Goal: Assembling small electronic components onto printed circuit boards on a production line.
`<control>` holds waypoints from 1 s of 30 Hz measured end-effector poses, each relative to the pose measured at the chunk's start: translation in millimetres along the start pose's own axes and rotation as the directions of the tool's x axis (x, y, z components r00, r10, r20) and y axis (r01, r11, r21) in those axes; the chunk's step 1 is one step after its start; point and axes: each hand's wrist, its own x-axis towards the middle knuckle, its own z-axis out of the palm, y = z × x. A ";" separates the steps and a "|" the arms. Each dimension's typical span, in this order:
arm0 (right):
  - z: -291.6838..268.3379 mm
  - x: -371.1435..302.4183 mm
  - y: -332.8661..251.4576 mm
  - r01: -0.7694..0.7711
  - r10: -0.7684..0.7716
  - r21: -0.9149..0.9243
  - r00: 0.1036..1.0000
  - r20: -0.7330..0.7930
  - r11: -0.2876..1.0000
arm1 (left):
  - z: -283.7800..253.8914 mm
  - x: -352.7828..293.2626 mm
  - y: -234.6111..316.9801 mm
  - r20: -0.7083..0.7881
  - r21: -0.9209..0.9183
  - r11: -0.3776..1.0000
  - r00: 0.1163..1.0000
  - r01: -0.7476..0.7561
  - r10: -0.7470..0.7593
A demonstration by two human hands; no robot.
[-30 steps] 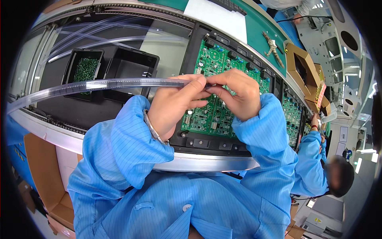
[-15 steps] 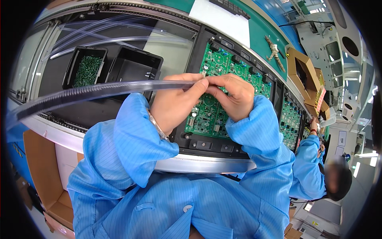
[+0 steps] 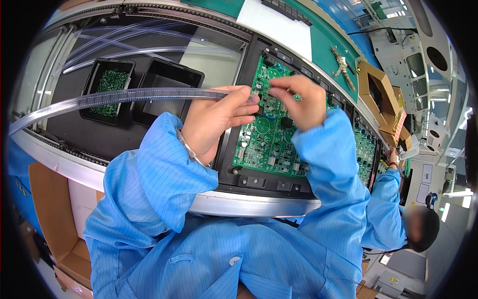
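A long clear plastic component tube with dark parts inside is gripped near its right end by my left hand, thumb on top and fingers below. It curves off to the left over the black bins. My right hand is just right of the tube's end, apart from it, above the green circuit boards. Its thumb and forefinger are drawn together in a pinch; whatever is between them is too small to make out. The boards sit in a black carrier frame under both hands.
Left of the boards stand a black bin of small green parts and a second black bin. More clear tubes lie behind them. A metal rail runs along the front. At the right, another person works beside cardboard boxes.
My hands have moved apart: the right one has left the tube's end, going right and slightly up. My left hand still holds the tube, which has turned to show its dark contents.
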 end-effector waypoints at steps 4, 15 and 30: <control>-5.3 12.6 30.3 -0.125 0.134 -0.286 0.991 0.012 0.950 | 1.0 1.6 -2.2 0.043 0.034 0.999 0.999 0.000 -0.001; -10.7 18.5 37.9 -0.258 0.302 -0.276 0.944 0.133 0.926 | 5.8 -2.0 -4.0 0.014 0.074 0.997 1.000 0.001 -0.002; 16.0 23.5 26.7 -0.100 0.142 -0.331 0.985 0.103 0.938 | 5.2 0.4 -24.2 -0.008 0.253 0.956 0.988 -0.147 0.154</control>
